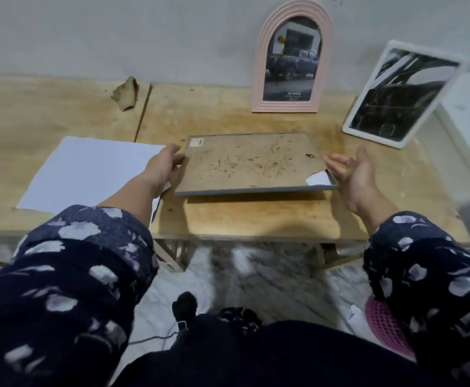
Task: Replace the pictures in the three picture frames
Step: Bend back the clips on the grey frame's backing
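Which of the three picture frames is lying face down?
The grey frame between the hands, backing board up. The pink arched frame and white frame stand showing pictures.

Both arms reach forward over the near edge of the desk [256, 219], each in a dark blue sleeve with pale flower prints pushed back from the bare forearm. The left hand [164, 163] lies knuckles up, wrist straight, its fingers curled at the left edge of the grey face-down picture frame [250, 163]. The right hand [354, 174] stands on edge, palm turned inward, fingers straight and slightly spread, thumb raised, fingertips [329, 162] just beside the frame's right edge.
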The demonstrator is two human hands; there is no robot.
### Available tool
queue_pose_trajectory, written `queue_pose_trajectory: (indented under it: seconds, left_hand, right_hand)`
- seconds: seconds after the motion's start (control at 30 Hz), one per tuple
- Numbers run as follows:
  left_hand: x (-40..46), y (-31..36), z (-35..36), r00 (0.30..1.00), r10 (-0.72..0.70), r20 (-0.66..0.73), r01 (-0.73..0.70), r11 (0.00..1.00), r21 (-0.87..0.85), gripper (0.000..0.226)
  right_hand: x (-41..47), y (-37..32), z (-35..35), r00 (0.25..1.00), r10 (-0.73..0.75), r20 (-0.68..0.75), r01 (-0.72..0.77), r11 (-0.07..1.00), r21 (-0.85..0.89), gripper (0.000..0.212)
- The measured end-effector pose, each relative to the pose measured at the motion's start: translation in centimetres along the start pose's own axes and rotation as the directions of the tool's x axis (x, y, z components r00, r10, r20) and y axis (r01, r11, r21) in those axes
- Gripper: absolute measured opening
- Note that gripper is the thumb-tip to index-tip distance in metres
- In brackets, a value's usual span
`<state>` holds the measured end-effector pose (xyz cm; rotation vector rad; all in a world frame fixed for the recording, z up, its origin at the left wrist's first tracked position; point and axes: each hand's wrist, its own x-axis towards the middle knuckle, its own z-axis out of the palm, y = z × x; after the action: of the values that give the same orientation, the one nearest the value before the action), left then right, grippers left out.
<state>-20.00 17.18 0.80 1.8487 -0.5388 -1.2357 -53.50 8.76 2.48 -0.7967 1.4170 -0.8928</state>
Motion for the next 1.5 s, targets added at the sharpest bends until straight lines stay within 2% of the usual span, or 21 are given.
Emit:
queue_pose_trajectory:
  seconds: [0.2, 0.3, 0.43, 0.47, 0.5, 0.53, 0.6, 0.67, 0.7, 0.77, 0.9, 1.03, 1.1, 1.2, 1.3, 1.37, 1.5]
  left_hand:
    - [-0.3, -2.5, 1.4, 0.995, -0.008, -0.102, 0.028, 0.981, 0.193, 0.052]
    - [-0.5, -3.4, 2.6, 0.991, -0.012, -0.137, 0.044, 0.972, 0.233, 0.055]
    - [-1.2, -4.1, 3.7, 0.983, 0.020, -0.184, 0.028, 0.966, 0.256, 0.049]
    - [-1.3, -4.1, 3.8, 0.980, 0.041, -0.195, 0.014, 0.963, 0.269, 0.047]
    - [-1.4, -4.2, 4.0, 0.977, 0.067, -0.201, -0.003, 0.953, 0.303, 0.046]
    - [-1.5, -4.3, 4.2, 0.976, 0.094, -0.198, -0.012, 0.924, 0.382, 0.046]
    - [-1.8, -4.1, 5.2, 0.967, 0.177, -0.185, -0.019, 0.771, 0.637, 0.045]
    - [-2.4, -3.9, 7.3, 0.949, 0.281, -0.144, -0.062, 0.611, 0.789, 0.049]
    - [-2.8, -3.8, 8.6, 0.938, 0.331, -0.106, -0.103, 0.555, 0.825, 0.053]
    - [-3.7, -3.5, 11.6, 0.921, 0.389, 0.033, -0.221, 0.449, 0.866, 0.056]
    - [-4.7, -3.6, 17.1, 0.877, 0.380, 0.294, -0.420, 0.306, 0.854, 0.057]
    - [-4.8, -3.8, 20.7, 0.863, 0.336, 0.377, -0.462, 0.221, 0.859, 0.065]
    - [-4.7, -3.9, 21.6, 0.863, 0.321, 0.390, -0.463, 0.194, 0.865, 0.068]
    - [-4.5, -4.2, 22.5, 0.866, 0.302, 0.398, -0.463, 0.185, 0.867, 0.071]
    - [-4.5, -4.3, 22.8, 0.866, 0.325, 0.380, -0.445, 0.155, 0.882, 0.069]
    - [-4.4, -4.1, 23.1, 0.861, 0.342, 0.375, -0.429, 0.093, 0.899, 0.064]
    - [-4.5, -3.5, 23.9, 0.845, 0.306, 0.438, -0.428, -0.104, 0.898, 0.060]
  right_hand:
    - [-0.4, 3.2, -0.8, 0.998, 0.058, 0.028, -0.057, 0.998, -0.031, 0.046]
    - [-0.5, 4.0, -0.9, 0.995, 0.073, 0.065, -0.070, 0.997, -0.045, 0.031]
    - [-0.4, 4.6, -1.0, 0.996, 0.004, 0.088, 0.009, 0.988, -0.153, 0.020]
    - [-0.1, 4.8, -1.1, 0.997, -0.021, 0.070, 0.036, 0.973, -0.226, 0.016]
    - [0.0, 5.0, -1.3, 0.997, -0.038, 0.064, 0.055, 0.952, -0.302, 0.021]
    - [0.2, 5.3, -1.4, 0.996, -0.050, 0.073, 0.074, 0.926, -0.370, 0.032]
    - [0.5, 5.9, -1.8, 0.986, -0.106, 0.132, 0.160, 0.841, -0.517, 0.044]
    - [0.3, 6.8, -2.4, 0.946, -0.246, 0.212, 0.323, 0.648, -0.690, 0.047]
    - [0.1, 7.4, -2.6, 0.911, -0.321, 0.258, 0.401, 0.549, -0.733, 0.047]
    - [-0.3, 8.5, -3.3, 0.849, -0.442, 0.291, 0.485, 0.429, -0.762, 0.040]
    - [-1.3, 10.3, -4.6, 0.768, -0.573, 0.286, 0.537, 0.332, -0.775, 0.027]
    - [-1.8, 11.3, -5.0, 0.738, -0.641, 0.213, 0.518, 0.335, -0.787, 0.025]
    - [-1.7, 11.2, -4.9, 0.776, -0.608, 0.168, 0.487, 0.408, -0.772, 0.026]
    - [-1.3, 10.6, -4.6, 0.879, -0.471, 0.073, 0.369, 0.575, -0.730, 0.027]
    - [-1.3, 10.1, -4.1, 0.917, -0.399, 0.019, 0.302, 0.663, -0.685, 0.026]
    - [-1.4, 10.0, -4.1, 0.922, -0.388, 0.011, 0.293, 0.677, -0.675, 0.029]
    - [-1.3, 10.0, -4.2, 0.915, -0.404, 0.012, 0.299, 0.657, -0.692, 0.023]
